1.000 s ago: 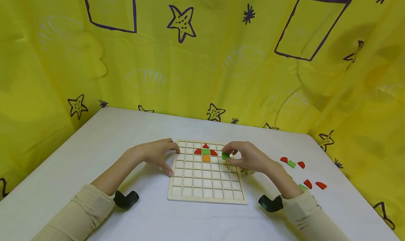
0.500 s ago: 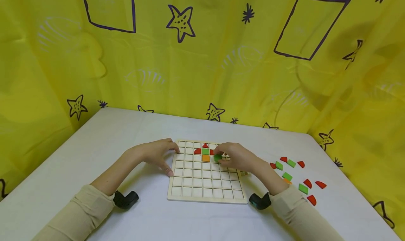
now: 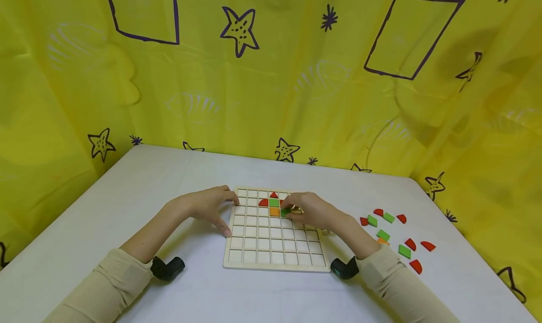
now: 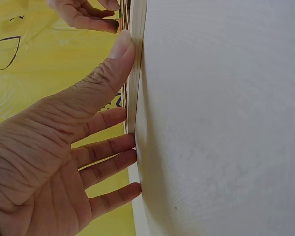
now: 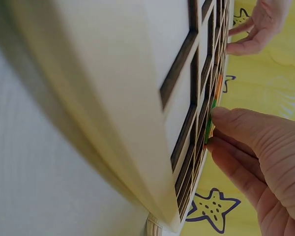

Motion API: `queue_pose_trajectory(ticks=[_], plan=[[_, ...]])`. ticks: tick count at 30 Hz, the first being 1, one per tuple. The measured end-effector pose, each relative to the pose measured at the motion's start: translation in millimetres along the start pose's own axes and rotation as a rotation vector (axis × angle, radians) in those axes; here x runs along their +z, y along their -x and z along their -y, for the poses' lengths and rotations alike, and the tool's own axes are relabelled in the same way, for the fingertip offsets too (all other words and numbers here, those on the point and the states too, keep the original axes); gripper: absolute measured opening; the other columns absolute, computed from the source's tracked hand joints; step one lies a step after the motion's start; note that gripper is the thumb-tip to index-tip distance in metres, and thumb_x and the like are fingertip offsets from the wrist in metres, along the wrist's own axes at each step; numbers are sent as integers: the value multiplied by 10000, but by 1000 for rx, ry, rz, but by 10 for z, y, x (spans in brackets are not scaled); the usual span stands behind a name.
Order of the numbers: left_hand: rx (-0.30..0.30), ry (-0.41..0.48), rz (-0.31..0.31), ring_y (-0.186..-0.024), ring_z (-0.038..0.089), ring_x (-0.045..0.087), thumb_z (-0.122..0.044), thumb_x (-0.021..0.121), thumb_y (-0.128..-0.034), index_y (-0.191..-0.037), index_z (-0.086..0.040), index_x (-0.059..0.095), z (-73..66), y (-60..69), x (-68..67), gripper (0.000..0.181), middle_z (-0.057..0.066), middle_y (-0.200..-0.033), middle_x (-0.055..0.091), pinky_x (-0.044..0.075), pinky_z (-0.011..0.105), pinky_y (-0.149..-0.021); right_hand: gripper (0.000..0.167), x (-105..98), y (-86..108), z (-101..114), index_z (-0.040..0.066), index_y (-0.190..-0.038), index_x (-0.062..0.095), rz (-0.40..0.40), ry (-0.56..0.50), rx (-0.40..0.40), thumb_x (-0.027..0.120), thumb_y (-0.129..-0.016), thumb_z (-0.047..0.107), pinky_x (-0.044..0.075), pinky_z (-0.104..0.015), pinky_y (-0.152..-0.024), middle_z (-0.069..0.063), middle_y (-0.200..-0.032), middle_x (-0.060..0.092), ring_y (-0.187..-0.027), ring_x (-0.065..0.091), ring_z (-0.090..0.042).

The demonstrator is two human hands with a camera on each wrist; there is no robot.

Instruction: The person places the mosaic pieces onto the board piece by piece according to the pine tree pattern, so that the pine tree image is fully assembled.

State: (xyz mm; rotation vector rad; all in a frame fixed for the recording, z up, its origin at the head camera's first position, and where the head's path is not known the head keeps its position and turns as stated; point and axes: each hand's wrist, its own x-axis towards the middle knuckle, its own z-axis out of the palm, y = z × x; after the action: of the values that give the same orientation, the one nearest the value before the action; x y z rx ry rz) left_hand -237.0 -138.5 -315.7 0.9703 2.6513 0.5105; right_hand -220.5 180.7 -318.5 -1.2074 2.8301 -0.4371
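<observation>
A wooden grid board [image 3: 277, 268] lies flat on the white table. My left hand [image 3: 211, 209] rests against its left edge, thumb and fingertips touching the rim with the fingers fairly straight. With thumb and fingertips, my right hand [image 3: 314, 209] pinches a green square tile [image 5: 210, 120] at the cell just right of the orange tile [image 3: 274, 212]. Above the orange tile, another green tile [image 3: 274, 203] sits in its cell, topped by a red triangle [image 3: 274, 195]. A red quarter-round tile [image 3: 264, 202] lies to its left; the one on its right is mostly hidden by my right hand.
Loose tiles lie to the right of the board, among them a green piece [image 3: 404, 251], a red piece [image 3: 416, 266] and a partly covered orange piece [image 3: 383, 241]. A small wooden thing [image 5: 154, 227] pokes out by the board's right edge. A yellow curtain [image 3: 271, 87] hangs behind the table.
My right hand has moved left with the green tile, from the right part of the board to the cell beside the orange tile. My left hand stays on the board's edge.
</observation>
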Motion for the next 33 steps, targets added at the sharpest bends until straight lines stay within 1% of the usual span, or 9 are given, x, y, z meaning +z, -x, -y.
queue_pose_trajectory(ticks=[5, 10, 13, 18, 21, 25, 29, 33], plan=[[1, 8, -2, -1294, 292, 517, -407, 944, -706, -1315, -105, 616, -7, 2, -3, 755, 84, -1332, 547, 410, 500, -1123, 230, -10, 29, 13, 40, -1175, 716, -8, -14, -8, 732, -951, 89, 577, -337, -906, -31, -1116, 734, -1046, 696, -186], [6, -3, -4, -1284, 290, 522, -410, 944, -705, -1311, -105, 617, -10, 2, 1, 753, 83, -1327, 549, 415, 499, -1120, 233, -74, 116, 37, 67, -1191, 716, -38, -30, 44, 723, -963, 113, 574, -366, -906, -19, -1148, 727, -1050, 681, -193], [5, -8, -4, -1288, 292, 521, -412, 944, -705, -1311, -105, 616, -11, -1, 2, 755, 82, -1329, 550, 414, 500, -1122, 240, -123, 199, 23, 58, -1197, 712, -73, -33, 65, 720, -964, 116, 578, -383, -897, -38, -1161, 727, -1028, 679, -199], [0, -3, -3, -1295, 294, 516, -414, 945, -702, -1312, -105, 614, -6, -5, 6, 759, 82, -1333, 547, 412, 503, -1124, 232, -189, 381, -54, 11, -1177, 703, -150, -40, 49, 719, -954, 71, 588, -434, -854, -100, -1134, 732, -964, 686, -220], [2, 0, -1, -1296, 296, 514, -418, 943, -704, -1313, -105, 614, -5, -4, 8, 760, 86, -1336, 545, 410, 505, -1124, 224, -218, 493, -116, 7, -1163, 707, -189, -46, 55, 725, -945, 55, 590, -443, -842, -110, -1115, 736, -941, 690, -218], [5, 8, 1, -1295, 301, 515, -414, 942, -706, -1309, -99, 614, -6, 7, 5, 755, 95, -1340, 545, 409, 508, -1125, 233, -243, 619, -205, 10, -1150, 714, -236, -44, 60, 746, -920, 31, 591, -426, -840, -106, -1098, 741, -931, 698, -208], [9, 8, 2, -1293, 302, 516, -411, 941, -709, -1305, -98, 613, -5, 9, 1, 749, 94, -1338, 544, 409, 511, -1123, 232, -273, 740, -277, 5, -1124, 717, -290, -24, 34, 760, -896, 0, 597, -389, -819, -107, -1066, 746, -908, 709, -201], [12, 3, 3, -1299, 301, 513, -415, 939, -711, -1309, -100, 611, 2, 2, 2, 751, 90, -1343, 542, 409, 509, -1124, 234, -310, 863, -325, 34, -1114, 722, -329, -19, 37, 763, -889, -15, 597, -366, -807, -100, -1052, 749, -895, 711, -186]])
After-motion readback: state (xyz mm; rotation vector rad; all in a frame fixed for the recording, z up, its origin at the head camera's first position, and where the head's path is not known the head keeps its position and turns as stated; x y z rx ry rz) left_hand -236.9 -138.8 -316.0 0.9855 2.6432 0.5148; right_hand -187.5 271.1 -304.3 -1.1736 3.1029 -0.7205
